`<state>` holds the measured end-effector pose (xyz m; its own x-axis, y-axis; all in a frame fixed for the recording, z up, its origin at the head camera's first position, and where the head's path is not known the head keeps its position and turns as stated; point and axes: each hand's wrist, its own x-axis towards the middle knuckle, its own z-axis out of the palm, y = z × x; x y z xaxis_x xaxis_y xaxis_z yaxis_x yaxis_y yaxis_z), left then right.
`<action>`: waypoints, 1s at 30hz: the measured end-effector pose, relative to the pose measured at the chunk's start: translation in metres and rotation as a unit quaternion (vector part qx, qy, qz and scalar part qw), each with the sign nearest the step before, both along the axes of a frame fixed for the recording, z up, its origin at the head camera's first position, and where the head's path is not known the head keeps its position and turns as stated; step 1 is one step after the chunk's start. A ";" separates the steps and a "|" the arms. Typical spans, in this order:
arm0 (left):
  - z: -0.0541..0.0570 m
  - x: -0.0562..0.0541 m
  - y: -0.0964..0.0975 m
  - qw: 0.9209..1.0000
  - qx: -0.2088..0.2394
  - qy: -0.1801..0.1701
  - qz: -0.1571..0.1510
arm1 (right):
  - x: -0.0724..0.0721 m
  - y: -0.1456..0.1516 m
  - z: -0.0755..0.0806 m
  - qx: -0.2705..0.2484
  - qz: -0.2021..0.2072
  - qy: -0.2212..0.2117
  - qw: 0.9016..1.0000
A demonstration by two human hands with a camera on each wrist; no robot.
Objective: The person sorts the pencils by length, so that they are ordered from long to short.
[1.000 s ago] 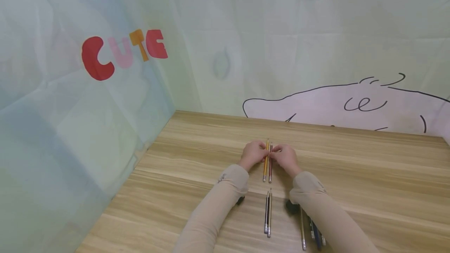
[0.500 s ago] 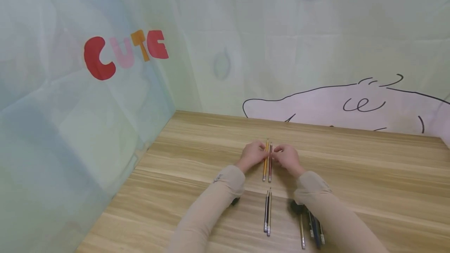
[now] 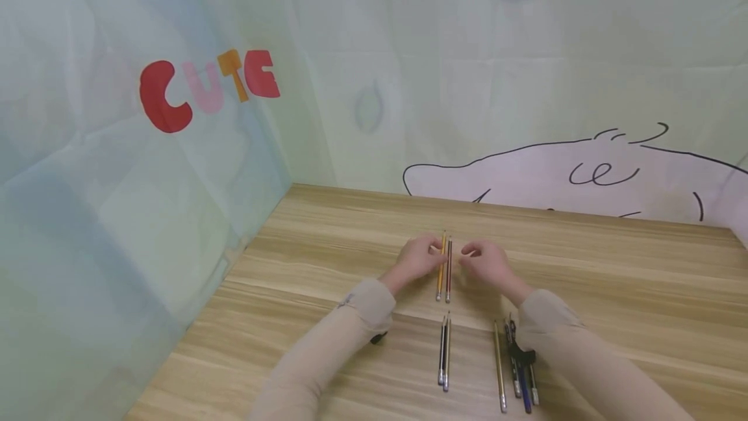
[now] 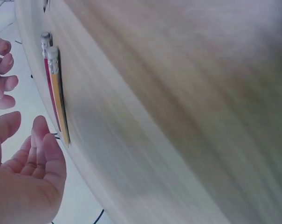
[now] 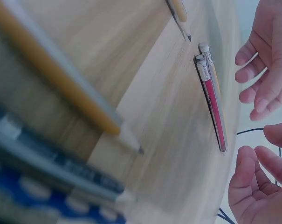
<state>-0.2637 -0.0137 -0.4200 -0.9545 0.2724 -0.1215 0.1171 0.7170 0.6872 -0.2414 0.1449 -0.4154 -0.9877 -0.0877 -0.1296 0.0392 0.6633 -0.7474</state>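
A yellow pencil (image 3: 441, 271) and a dark red pencil (image 3: 448, 278) lie side by side on the wooden table, erasers toward me. My left hand (image 3: 417, 257) is just left of the yellow pencil, and in the left wrist view its thumb and fingers are parted around nothing. To the right of the red pencil is my right hand (image 3: 487, 262), fingers loosely bent and holding nothing. Closer to me, a black pencil (image 3: 441, 356) and a light brown pencil (image 3: 447, 356) lie together.
At the front right, a gold-coloured pencil (image 3: 500, 369) lies beside a group of dark and blue pencils (image 3: 519, 375), partly covered by the black wrist camera. Printed cloth walls (image 3: 362, 70) stand behind and to the left of the table.
My right hand has drawn away to the right from the red pencil. The left hand has loosened and shifted slightly left. More of the front right pencils now shows; the paired pencils stay put.
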 end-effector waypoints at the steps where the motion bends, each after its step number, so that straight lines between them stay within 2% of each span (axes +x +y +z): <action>1: -0.001 0.001 -0.001 1.000 0.006 -0.006 -0.003 | 0.002 0.002 0.001 -0.001 0.003 0.001 1.000; 9: 0.001 0.012 -0.004 0.999 0.029 -0.031 -0.027 | 0.013 0.019 0.007 -0.002 0.023 -0.003 1.000; 18: 0.009 0.024 -0.006 0.998 0.019 -0.006 -0.067 | 0.027 0.042 0.017 0.007 0.042 0.001 0.999; 23: 0.010 0.031 -0.006 0.995 0.005 0.012 -0.096 | 0.034 0.056 0.017 -0.026 0.051 -0.005 0.998; 30: 0.008 0.037 -0.008 0.995 -0.004 0.017 -0.101 | 0.042 0.073 0.016 -0.056 0.052 -0.020 0.997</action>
